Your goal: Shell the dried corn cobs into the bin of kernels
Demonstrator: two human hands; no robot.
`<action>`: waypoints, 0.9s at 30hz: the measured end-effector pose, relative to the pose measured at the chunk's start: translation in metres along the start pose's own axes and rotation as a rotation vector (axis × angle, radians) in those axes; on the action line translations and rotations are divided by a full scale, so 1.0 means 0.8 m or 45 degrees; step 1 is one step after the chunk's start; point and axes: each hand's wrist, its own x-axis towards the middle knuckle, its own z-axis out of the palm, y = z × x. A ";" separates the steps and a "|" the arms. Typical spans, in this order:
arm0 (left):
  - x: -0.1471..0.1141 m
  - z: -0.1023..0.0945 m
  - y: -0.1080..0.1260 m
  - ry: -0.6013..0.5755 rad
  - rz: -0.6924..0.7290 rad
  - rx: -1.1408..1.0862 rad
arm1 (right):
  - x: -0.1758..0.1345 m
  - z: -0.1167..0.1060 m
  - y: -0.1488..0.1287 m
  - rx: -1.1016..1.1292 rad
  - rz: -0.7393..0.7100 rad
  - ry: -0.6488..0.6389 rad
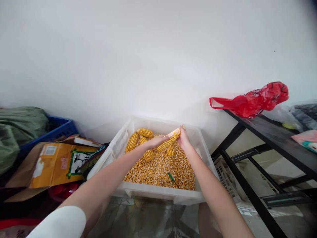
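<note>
clearly both hands, left hand [156,141] and right hand [183,137], grasp one corn cob [170,140] above the white tub [158,193]; twisting hard could fling kernels [158,168] past the tub's rim.

Five corn cobs [132,141], one bin [158,194], one red bag [250,100].

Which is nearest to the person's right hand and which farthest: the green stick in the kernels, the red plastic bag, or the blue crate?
From the right hand, in the head view:
1. Green stick, just below it in the white bin.
2. Red plastic bag, to the right on the black table.
3. Blue crate, far left.
</note>
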 end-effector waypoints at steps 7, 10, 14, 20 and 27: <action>0.014 0.015 -0.019 -0.040 0.026 -0.283 | -0.007 0.001 0.000 -0.054 -0.130 0.136; 0.017 0.010 -0.018 -0.080 -0.066 -0.334 | -0.008 0.003 -0.001 -0.080 -0.177 0.178; 0.009 0.003 -0.006 -0.215 -0.122 -0.264 | -0.002 -0.001 -0.004 -0.012 -0.140 0.202; 0.006 0.018 -0.010 -0.029 0.018 -0.049 | 0.006 -0.012 -0.004 -0.018 -0.120 0.275; 0.015 0.018 -0.016 -0.092 -0.132 -0.215 | 0.007 -0.009 -0.004 0.000 -0.186 0.338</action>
